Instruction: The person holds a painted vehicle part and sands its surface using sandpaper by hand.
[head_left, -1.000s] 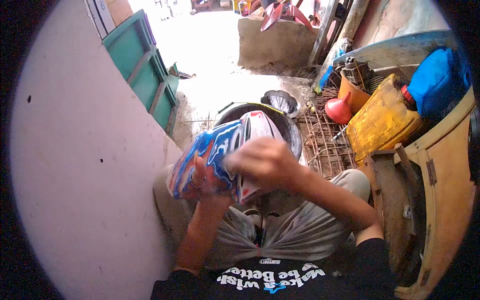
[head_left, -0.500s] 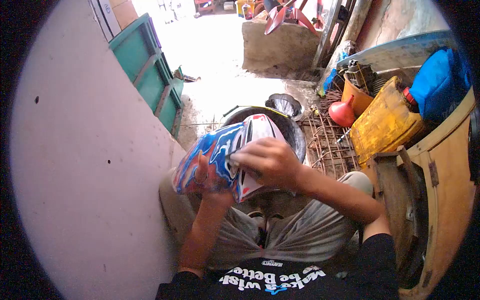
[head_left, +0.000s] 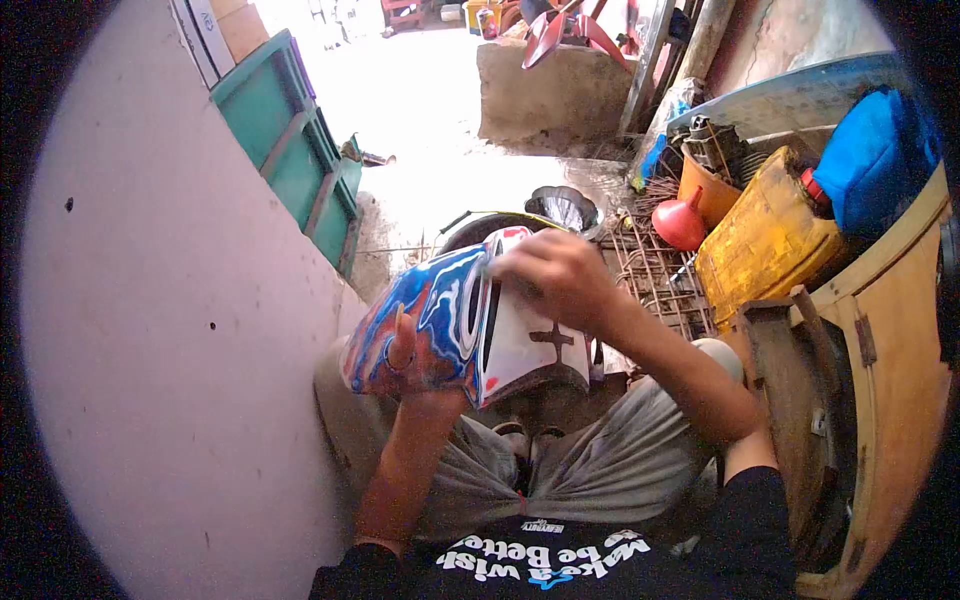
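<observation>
Over my lap sits a painted helmet-like shell [head_left: 440, 300], with blue, orange and white swirls on its left side and a white panel bearing a dark cross mark on its right. My left hand [head_left: 415, 375] grips its near left side, thumb raised along the painted surface and the other fingers mostly hidden. At the upper part of the shell, my right hand [head_left: 555, 270] has its fingers pressed together near the border of the swirls and the white panel. A small greyish bit shows at those fingertips, too blurred to name.
Behind the shell stands a dark tub [head_left: 480, 232] with a black scalloped container [head_left: 563, 208] beyond it. To the right are a rusty metal grid [head_left: 650, 265], a red funnel [head_left: 680, 220] and a yellow jerrycan [head_left: 770, 240]. A pale wall [head_left: 180, 300] rises close on the left.
My right hand has moved up and away along the shell, uncovering the white panel and its cross mark. My left hand keeps its hold in nearly the same place.
</observation>
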